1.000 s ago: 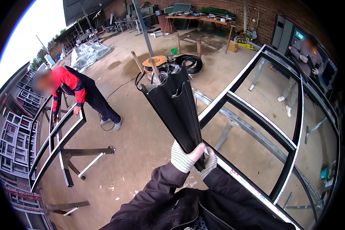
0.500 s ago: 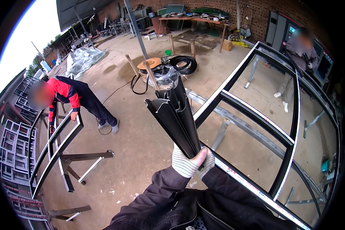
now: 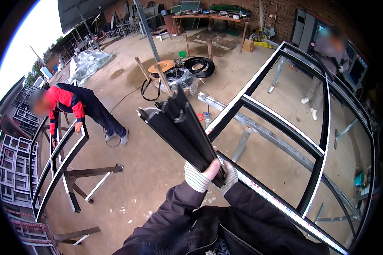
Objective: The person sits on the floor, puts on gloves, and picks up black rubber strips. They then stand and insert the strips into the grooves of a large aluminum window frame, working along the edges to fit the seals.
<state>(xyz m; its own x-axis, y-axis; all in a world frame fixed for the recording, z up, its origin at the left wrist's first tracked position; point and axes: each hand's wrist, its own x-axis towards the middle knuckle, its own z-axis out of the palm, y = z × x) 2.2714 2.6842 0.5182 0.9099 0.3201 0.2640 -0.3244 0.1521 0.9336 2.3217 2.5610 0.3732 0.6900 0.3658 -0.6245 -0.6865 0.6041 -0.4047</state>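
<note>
A bundle of long black profile strips [image 3: 178, 136] rises from my two hands, tilted up and to the left, its uneven cut ends fanned apart at the top. My left hand [image 3: 198, 175], in a white striped knit glove, is closed round the lower part from the left. Gloved alike, my right hand [image 3: 229, 177] grips the lower end from the right. The strips partly hide its fingers. Just right of my hands lies a large black frame with white edges [image 3: 281, 126], resting on a grey metal rail [image 3: 266, 134].
On the left, a person in a red and dark jacket [image 3: 68, 100] bends over a smaller black frame [image 3: 78, 146] on a steel stand [image 3: 93, 172]. Another person [image 3: 327, 63] stands beyond the large frame. Ahead are wooden posts [image 3: 162, 78] and a black coil [image 3: 209, 67].
The bundle has tipped further left and its upper ends have spread apart. Both hands still hold its lower part. The whole view has shifted slightly.
</note>
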